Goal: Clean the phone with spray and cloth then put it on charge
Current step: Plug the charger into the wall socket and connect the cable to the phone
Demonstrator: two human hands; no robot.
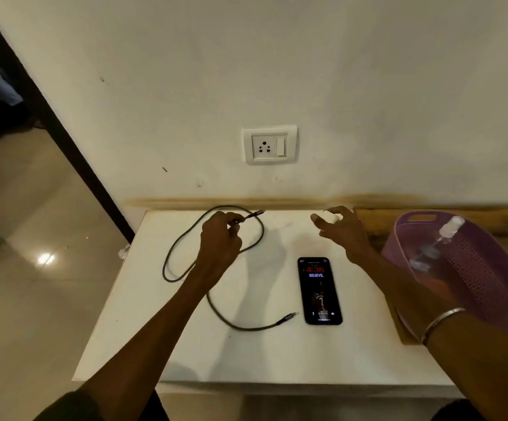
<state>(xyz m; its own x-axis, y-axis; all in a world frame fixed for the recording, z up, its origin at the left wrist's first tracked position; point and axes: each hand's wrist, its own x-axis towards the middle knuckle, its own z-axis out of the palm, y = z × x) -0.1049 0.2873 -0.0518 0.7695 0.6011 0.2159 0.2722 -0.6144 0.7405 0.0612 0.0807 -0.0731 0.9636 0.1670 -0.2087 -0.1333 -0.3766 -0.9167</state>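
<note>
Nearest to me, the phone [320, 290] lies flat on the white table [161, 344], its screen lit, and the free plug of the cable [216, 308] lies just beside its lower edge. My left hand [220, 238] pinches the other end of the cable near its plug. My right hand [342, 230] is curled around a small white thing; I cannot tell what it is. Right of it, the spray bottle [437, 241] leans in a purple basket [474, 268]. On the wall is the socket [270, 144].

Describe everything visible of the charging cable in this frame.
The charging cable is thin, dark and braided-looking, lying in loose loops on the white table. The left hand pinches it just behind one connector, lifted near the wall. The other connector lies free beside the lit phone, unplugged.
</note>
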